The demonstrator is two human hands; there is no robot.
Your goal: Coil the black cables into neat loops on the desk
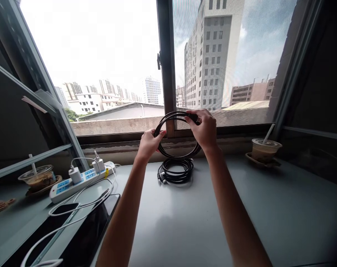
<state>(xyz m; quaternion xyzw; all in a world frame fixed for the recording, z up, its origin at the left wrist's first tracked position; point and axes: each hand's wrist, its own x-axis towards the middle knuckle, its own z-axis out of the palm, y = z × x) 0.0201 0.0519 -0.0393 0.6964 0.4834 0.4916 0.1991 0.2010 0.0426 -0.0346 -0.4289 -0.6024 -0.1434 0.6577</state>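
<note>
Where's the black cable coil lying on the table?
In the head view, the coil lies mid-picture on the table, just below the held cable loop and right of the power strip.

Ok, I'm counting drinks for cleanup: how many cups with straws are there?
2: the left cup beside the white power strip, and the right cup at the far right of the table.

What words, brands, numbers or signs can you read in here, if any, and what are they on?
None that I can read.
Power strip: has a yellow mark, too small to read.
Raised black cable and coiled black cable: no readable print.
Left cup and right cup: no readable words.
</note>
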